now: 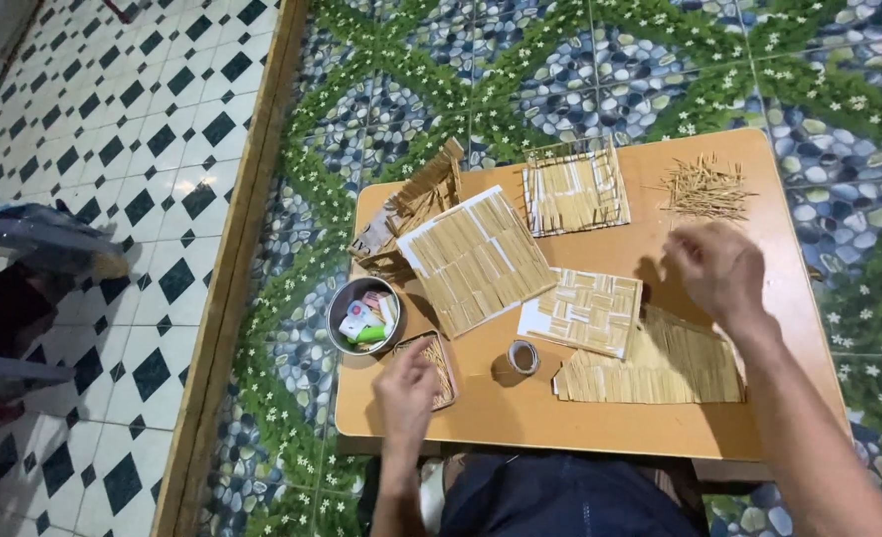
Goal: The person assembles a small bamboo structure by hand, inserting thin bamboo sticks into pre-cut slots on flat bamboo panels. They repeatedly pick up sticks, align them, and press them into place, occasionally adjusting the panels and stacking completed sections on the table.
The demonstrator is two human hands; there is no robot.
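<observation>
My left hand [406, 393] rests at the near left of a small wooden table [600, 418], its fingers reaching into a small tray of thin sticks [443, 370]. My right hand [716, 268] hovers blurred above the table's right side, fingers curled, and I cannot tell whether it holds anything. Below it lies a wide panel of glued straw sticks [660, 366]. A white card partly covered with stick squares [585, 310] lies in the middle. A larger stick-covered panel [476, 261] sits to the left. A roll of tape [523, 356] stands near the front.
A metal bowl with glue bottles [363, 316] sits at the table's left edge. A stick model piece [416, 204], a framed stick panel [575, 189] and a loose pile of sticks [705, 186] lie at the back. Patterned tiled floor surrounds the table, with a wooden strip [232, 268] on the left.
</observation>
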